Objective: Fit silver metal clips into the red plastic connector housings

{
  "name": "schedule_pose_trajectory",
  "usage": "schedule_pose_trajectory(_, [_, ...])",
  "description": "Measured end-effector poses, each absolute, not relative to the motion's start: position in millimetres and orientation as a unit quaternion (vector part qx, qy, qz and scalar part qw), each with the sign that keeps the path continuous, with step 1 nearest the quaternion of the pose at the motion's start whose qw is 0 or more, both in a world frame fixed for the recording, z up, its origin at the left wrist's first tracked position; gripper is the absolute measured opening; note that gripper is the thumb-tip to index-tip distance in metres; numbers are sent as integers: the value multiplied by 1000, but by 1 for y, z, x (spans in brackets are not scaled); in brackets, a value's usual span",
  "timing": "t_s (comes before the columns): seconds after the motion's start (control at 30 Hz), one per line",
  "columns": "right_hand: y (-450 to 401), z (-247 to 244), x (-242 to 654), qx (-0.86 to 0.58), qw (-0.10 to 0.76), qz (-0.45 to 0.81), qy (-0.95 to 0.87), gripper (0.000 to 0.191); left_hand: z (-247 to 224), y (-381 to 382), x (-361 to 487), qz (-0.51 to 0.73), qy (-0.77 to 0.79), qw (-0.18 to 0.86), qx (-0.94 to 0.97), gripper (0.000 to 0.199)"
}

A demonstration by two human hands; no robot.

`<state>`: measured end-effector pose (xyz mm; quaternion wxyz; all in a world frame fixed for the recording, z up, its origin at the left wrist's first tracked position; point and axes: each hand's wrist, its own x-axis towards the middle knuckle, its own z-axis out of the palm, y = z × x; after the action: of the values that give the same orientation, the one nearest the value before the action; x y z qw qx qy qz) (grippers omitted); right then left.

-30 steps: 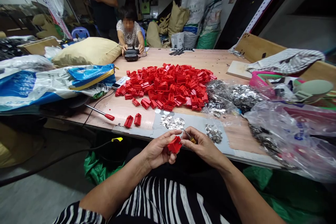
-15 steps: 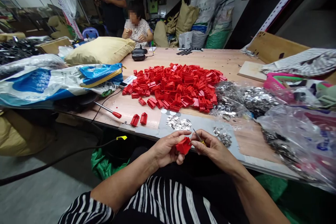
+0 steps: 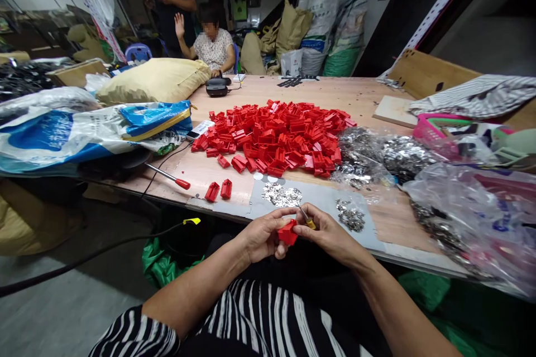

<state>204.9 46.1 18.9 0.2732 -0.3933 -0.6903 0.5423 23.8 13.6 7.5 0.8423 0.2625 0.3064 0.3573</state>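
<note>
The left hand (image 3: 263, 238) pinches a red part (image 3: 288, 232) between thumb and fingers, the other fingers curled below it. The right hand (image 3: 329, 232) is closed round a tool with a yellow handle (image 3: 310, 224), its thumb and fingertips meeting the part's right side. The part thus lies between the two hands, in front of the person's body at the near edge of the table (image 3: 355, 101); the left hand carries it, and the right reaches only its side. Its long axis seems to run slantwise from the left palm toward the right fingertips, though the fingers cover too much to be sure. The tool's thin shaft slants up and leftward, its tip aimed past the part, toward the tabletop.

Just beyond the hands, a pile of flat metal pieces (image 3: 281, 195) lies on a grey sheet (image 3: 320, 194), with a smaller metal pile (image 3: 350, 216) to the right. Two loose red parts (image 3: 212, 192) lie side by side to the left. Farther out spreads a broad heap of red parts (image 3: 274, 139), with clear bags of metal pieces (image 3: 364, 156) against its right side.
</note>
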Motion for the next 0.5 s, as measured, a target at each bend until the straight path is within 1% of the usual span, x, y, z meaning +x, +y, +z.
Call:
schedule_pose_trajectory(0.1, [47, 13, 206, -405, 286, 543, -678, 26, 3, 15, 20, 366, 340, 814, 297, 57])
schedule_pose_trajectory(0.17, [47, 11, 208, -418, 299, 543, -665, 26, 0, 14, 17, 386, 379, 764, 351, 58])
schedule_pose_trajectory(0.23, [46, 10, 209, -436, 310, 530, -658, 26, -2, 10, 15, 433, 411, 673, 437, 55])
schedule_pose_trajectory(0.33, [43, 9, 209, -460, 315, 504, -660, 26, -4, 5, 17, 494, 419, 470, 600, 49])
schedule_pose_trajectory(0.4, [40, 8, 207, -466, 316, 497, -660, 26, -4, 1, 20, 505, 416, 344, 673, 39])
schedule_pose_trajectory(0.43, [39, 7, 206, -466, 316, 501, -657, 26, -4, 0, 22, 507, 414, 300, 694, 33])
schedule_pose_trajectory(0.5, [35, 5, 206, -459, 313, 522, -647, 28, -4, -3, 24, 507, 411, 253, 714, 29])
